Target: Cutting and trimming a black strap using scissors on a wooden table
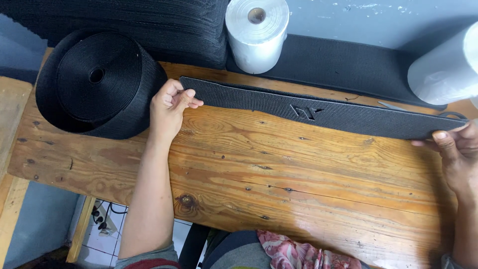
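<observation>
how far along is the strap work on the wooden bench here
Done: one black strap lies cut off the big roll beside it. In hand: left hand and right hand pinch its ends, stretched flat. Left: the roll looks nearly full.

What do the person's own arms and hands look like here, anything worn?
Both hands are bare: left hand, right hand. No gloves, rings or watch visible. Forearms are uncovered; a grey sleeve edge with a red stripe shows at the left upper arm.
</observation>
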